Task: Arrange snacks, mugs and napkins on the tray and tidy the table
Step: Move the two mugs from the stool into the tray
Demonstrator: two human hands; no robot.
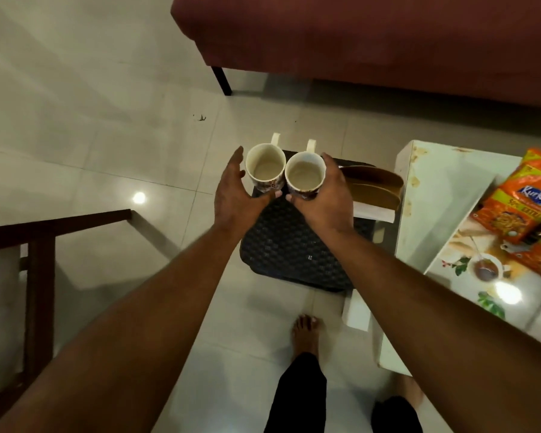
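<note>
Two white mugs with patterned bases sit side by side, handles pointing away, above the far edge of a black woven stool. My left hand cups the left mug, fingers on its far side and thumb at its base. My right hand wraps round the right mug. I cannot tell whether the mugs rest on the stool or hang just above it. Orange snack packets lie on a printed white tray at the right. A brown curved holder sits over a white stack.
The tray lies on a white low table at the right. A maroon sofa spans the back, and a dark wooden chair stands at the left. My bare foot is on the tiled floor below the stool.
</note>
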